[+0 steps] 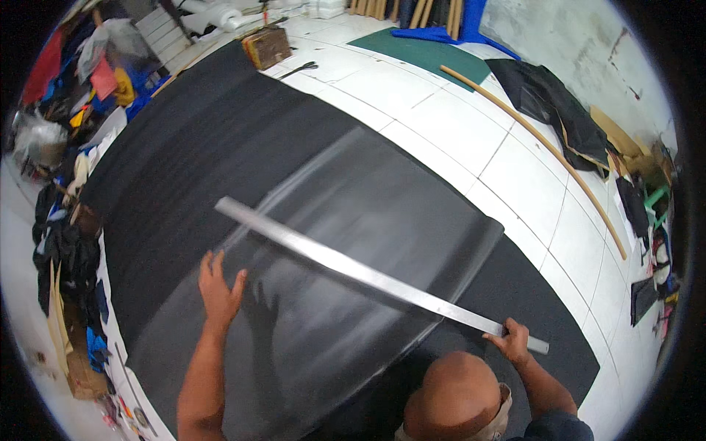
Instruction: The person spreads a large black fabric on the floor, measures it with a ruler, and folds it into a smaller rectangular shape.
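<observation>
A long silver metal ruler [353,268] lies slantwise across a shiny black sheet [346,206], which rests on a wider matte black sheet [184,147]. My right hand [512,340] grips the ruler near its right end, with the thumb on the near side and the fingers over the far edge. To the left, my left hand [222,283] is open, fingers spread, at the left part of the shiny sheet near the ruler's far-left end. It holds nothing, and whether it touches the sheet I cannot tell. My bare bent knee [456,389] shows at the lower edge.
Scissors [299,69] and a worn block [266,48] lie at the far edge of the black sheet. On the white tiles [434,132] rest a long wooden stick [544,151], a green sheet [419,55] and crumpled black material [548,95]. Heaped scraps [66,242] line the left side.
</observation>
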{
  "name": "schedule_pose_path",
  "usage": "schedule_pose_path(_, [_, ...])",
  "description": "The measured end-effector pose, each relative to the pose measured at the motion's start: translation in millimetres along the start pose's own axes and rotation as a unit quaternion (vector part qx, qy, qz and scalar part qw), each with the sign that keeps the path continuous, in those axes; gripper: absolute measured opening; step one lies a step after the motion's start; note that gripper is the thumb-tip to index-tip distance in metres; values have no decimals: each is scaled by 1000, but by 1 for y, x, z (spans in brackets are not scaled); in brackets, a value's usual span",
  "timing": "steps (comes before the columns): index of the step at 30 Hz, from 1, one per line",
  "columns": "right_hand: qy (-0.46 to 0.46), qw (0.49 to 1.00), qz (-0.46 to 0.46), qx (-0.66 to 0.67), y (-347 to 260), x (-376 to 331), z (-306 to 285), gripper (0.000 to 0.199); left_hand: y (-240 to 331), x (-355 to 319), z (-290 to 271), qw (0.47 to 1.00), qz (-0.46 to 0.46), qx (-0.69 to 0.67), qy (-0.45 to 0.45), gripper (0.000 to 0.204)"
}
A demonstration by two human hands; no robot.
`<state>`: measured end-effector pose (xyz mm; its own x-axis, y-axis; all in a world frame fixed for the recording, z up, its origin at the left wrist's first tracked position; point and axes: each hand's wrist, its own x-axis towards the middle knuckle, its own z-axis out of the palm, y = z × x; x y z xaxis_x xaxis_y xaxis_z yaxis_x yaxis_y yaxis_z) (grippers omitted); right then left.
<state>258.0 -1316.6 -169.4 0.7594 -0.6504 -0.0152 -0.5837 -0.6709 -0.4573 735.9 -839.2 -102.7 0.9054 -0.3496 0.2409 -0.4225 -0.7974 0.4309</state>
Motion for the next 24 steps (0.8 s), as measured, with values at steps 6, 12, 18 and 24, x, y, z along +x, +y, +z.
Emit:
schedule_pose_path(6, [12, 983, 184, -22, 44, -26, 6, 58, 28, -6, 114, 911, -223, 121, -324, 109])
schedule_pose_path(12, [21, 976, 215, -12, 53, -17, 20, 58, 16, -3, 141, 941, -191, 89, -263, 112])
schedule_pose_path(18, [-12, 977, 214, -23, 44, 25, 27, 56, 17, 11, 138, 942, -200, 93, -254, 110])
schedule_pose_path(24, [-19, 972, 236, 1, 30, 51, 33, 53, 25, 24, 136, 941, -202, 92, -254, 107])
